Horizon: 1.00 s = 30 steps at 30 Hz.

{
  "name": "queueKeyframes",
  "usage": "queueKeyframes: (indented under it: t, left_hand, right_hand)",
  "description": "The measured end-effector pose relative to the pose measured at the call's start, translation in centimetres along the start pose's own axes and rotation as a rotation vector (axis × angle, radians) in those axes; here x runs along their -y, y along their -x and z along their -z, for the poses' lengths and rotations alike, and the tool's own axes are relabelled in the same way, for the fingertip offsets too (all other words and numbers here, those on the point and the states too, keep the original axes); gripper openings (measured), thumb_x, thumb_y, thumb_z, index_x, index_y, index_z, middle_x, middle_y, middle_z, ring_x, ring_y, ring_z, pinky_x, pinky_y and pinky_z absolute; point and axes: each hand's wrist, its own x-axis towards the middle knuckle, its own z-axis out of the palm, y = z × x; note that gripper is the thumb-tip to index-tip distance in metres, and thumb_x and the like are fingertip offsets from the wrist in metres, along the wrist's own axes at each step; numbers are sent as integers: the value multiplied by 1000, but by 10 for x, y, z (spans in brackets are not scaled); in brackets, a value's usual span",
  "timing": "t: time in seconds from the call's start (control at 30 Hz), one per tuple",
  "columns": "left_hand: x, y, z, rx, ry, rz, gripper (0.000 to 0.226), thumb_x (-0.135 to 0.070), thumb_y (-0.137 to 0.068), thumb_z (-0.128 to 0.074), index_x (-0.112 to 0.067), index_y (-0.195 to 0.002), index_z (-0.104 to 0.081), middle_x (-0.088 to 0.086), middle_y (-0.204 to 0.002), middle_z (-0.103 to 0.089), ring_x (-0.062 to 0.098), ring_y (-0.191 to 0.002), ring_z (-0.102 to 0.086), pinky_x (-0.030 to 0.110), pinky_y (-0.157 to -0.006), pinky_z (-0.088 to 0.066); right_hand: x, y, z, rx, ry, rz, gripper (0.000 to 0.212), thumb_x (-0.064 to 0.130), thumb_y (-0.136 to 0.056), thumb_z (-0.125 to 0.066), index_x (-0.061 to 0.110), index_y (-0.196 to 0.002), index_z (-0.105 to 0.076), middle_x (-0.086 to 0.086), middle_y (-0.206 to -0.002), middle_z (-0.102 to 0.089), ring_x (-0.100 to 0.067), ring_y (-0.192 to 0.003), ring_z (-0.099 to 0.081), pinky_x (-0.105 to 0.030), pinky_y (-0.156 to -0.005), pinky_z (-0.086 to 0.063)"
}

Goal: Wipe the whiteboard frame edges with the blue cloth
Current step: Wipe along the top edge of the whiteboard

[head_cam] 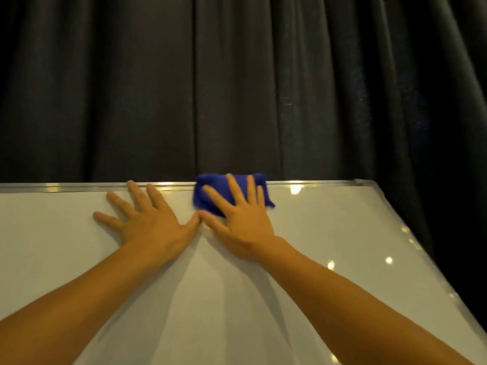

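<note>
A whiteboard point(329, 233) with a thin metal frame point(79, 187) fills the lower half of the view. A folded blue cloth point(213, 191) lies over the top frame edge, near the middle. My right hand point(237, 219) presses flat on the cloth with fingers spread, covering its lower right part. My left hand point(147, 219) rests flat on the board just left of it, fingers apart, fingertips reaching the top frame. The two thumbs touch.
A dark pleated curtain point(237, 88) hangs behind the board. The board's right frame edge point(421, 248) runs diagonally down to the right, with light reflections on the surface beside it.
</note>
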Motion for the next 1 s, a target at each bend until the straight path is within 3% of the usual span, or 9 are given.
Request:
queueKeyframes:
  t: [0.1,0.27,0.33,0.43,0.5,0.67,0.8,0.87,1.0]
  left_hand:
    - [-59,24,-18,-17,-27,-87,115,-92,-66,-10,-18,-153,10,16,-162,15,52,-144,10,74,-109,-2]
    - [-116,43,-34,-25,-25,-90,120,-93,-63,-6,-16,-152,16,19,-161,19,52,-143,15,74,-110,1]
    - [-143,45,-32,-7,-26,-82,120,-94,-63,-10,-18,-152,16,19,-161,19,52,-143,16,75,-109,2]
    - [-182,52,-37,-6,-70,-169,111,-89,-71,-15,-21,-153,15,18,-161,17,52,-143,14,75,-109,-1]
    - [-194,57,-43,-10,-81,-233,110,-89,-71,-12,-21,-152,16,15,-162,18,52,-143,16,75,-109,0]
    - [-195,64,-55,-22,-74,-307,117,-92,-62,-2,-19,-150,22,15,-160,25,50,-143,21,73,-110,4]
    - [-214,68,-50,5,-104,-237,123,-94,-63,-7,-11,-152,15,23,-160,17,52,-143,16,74,-108,2]
    - [-212,66,-51,3,-98,-257,127,-95,-59,-4,-11,-152,15,24,-160,17,52,-143,16,74,-108,1]
    - [-198,65,-58,8,-53,-435,127,-93,-50,12,-14,-149,22,16,-159,25,53,-141,22,76,-105,8]
  right_hand:
    - [-96,9,30,-31,55,68,58,77,-89,-18,64,-143,-4,5,-166,-4,-34,-150,9,-49,-118,7]
    - [-214,25,64,-59,5,-604,65,74,-91,-17,52,-151,-3,-5,-166,4,-40,-148,14,-56,-118,10]
    - [-195,22,52,-31,1,-521,69,79,-86,-13,54,-149,-3,-5,-166,6,-42,-147,18,-55,-114,18]
    - [-165,30,39,3,-36,-31,64,81,-84,-11,62,-144,-5,3,-166,1,-34,-148,18,-44,-111,26]
    - [-190,31,48,-3,38,75,60,80,-86,-14,64,-143,-2,5,-166,-1,-32,-149,14,-47,-117,17]
    - [-264,37,75,-37,57,-560,66,73,-91,-19,51,-151,-3,-6,-166,4,-42,-148,12,-56,-119,9]
    - [-212,40,49,27,-61,-200,66,82,-83,-15,61,-145,-7,2,-166,1,-36,-149,15,-46,-111,24]
    - [-225,51,54,29,4,-94,62,80,-86,-18,63,-144,-3,6,-166,1,-32,-149,14,-44,-113,19]
    - [-284,62,80,-46,16,-573,64,71,-93,-21,50,-151,-4,-2,-166,2,-35,-149,12,-52,-121,4]
